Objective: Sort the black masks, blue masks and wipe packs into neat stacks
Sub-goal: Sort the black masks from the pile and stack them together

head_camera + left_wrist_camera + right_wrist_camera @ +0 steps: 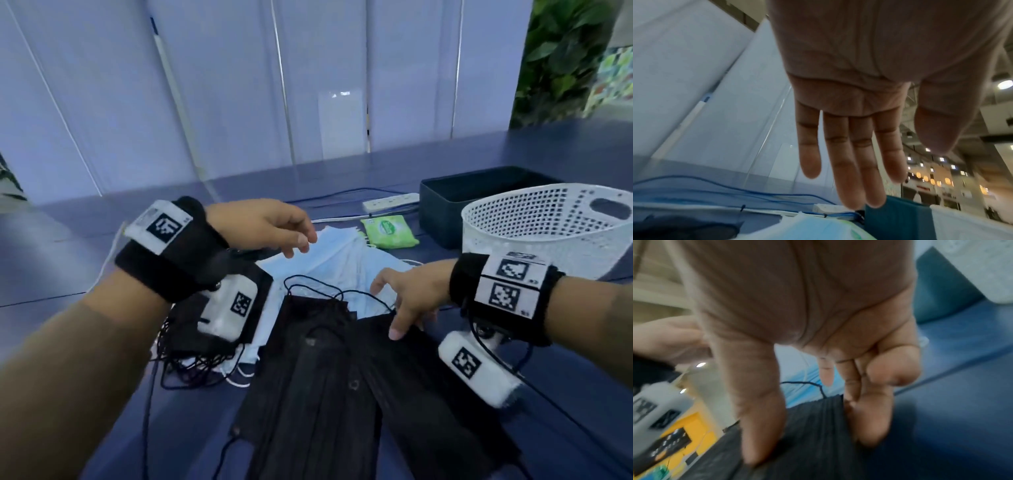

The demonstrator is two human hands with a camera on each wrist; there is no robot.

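Several black masks point(325, 377) lie overlapping in a loose pile at the table's near middle, and more black masks point(191, 329) sit under my left wrist. Behind them, crumpled blue masks point(342, 253) are heaped, with a green wipe pack point(388, 231) at their far right. My left hand point(298, 243) hovers over the blue masks point(818, 227), fingers straight and empty. My right hand point(394, 308) rests on the far right corner of a black mask point(818, 426). Its thumb point(760, 426) presses on top while the fingertips point(873, 431) touch the mask's edge.
A dark box point(479, 202) and a white perforated basket point(548, 226) stand at the right. A white power strip point(390, 202) and blue cables point(735, 186) run along the back of the blue table point(68, 274). Black ear loops point(191, 373) trail at the left.
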